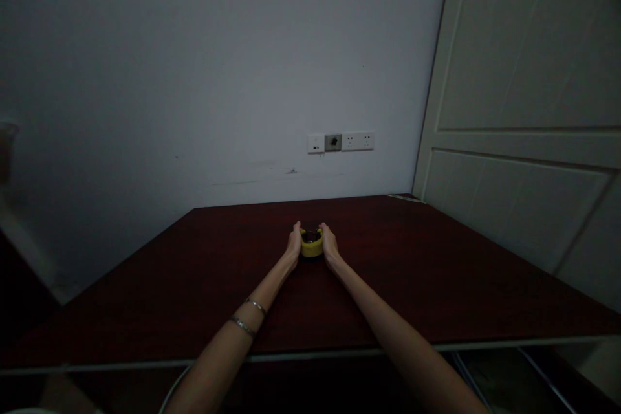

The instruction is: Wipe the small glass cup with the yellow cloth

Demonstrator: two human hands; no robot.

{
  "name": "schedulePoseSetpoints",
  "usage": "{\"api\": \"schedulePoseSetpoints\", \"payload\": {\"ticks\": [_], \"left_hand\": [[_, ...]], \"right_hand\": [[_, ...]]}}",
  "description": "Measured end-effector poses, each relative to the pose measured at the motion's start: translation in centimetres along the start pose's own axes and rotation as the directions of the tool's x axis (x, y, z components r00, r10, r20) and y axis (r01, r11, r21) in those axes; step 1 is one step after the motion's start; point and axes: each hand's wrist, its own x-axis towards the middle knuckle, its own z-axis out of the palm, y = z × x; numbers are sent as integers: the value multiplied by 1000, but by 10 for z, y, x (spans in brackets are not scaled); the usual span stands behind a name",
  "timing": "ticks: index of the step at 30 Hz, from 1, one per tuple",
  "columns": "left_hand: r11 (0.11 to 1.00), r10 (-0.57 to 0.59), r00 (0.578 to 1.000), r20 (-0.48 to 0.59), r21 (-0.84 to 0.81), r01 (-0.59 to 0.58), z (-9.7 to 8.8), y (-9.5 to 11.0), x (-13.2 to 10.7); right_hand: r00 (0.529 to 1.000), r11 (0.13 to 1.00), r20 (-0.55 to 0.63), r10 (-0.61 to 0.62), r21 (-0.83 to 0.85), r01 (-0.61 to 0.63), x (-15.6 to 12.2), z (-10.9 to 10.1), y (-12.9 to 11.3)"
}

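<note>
A small yellow round container with a dark inside stands on the dark red table, out near its middle. My left hand presses against its left side and my right hand against its right side. Both hands cup it with the fingers curled round the rim. Both arms are stretched far forward. Two thin bracelets sit on my left forearm.
A white wall stands behind the table with a row of sockets and a switch. A white panelled door closes off the right side. The table's pale front edge runs just below my forearms.
</note>
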Motion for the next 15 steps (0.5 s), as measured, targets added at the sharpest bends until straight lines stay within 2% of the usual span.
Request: {"api": "schedulePoseSetpoints", "payload": {"ticks": [7,15], "left_hand": [[997,-33,999,20,-64,34,-1,5,-4],[999,22,999,-30,-30,-23,-6,13,-10]], "right_hand": [[999,998,19,-37,-46,38,-2,0,0],[992,986,22,-127,-101,129,-4,-5,-9]]}}
